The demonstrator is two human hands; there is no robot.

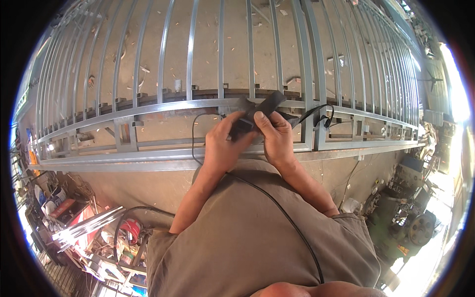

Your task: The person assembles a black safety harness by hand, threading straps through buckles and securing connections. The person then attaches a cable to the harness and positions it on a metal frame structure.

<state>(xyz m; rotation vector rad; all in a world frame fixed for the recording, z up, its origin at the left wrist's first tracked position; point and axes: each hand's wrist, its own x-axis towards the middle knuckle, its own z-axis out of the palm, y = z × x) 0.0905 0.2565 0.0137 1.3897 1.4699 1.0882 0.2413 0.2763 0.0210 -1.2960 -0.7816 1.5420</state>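
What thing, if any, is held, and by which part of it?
A black object: the right hand grips its right side; the left hand is blurred, its hold unclear.

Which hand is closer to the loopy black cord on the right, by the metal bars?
The right hand. It is left of the looped black cord; the left hand is farther left.

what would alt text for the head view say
The right hand holds a black object, the left hand against it, at a barred metal frame; blur hides the object's details. A black cable crosses the person's shirt.
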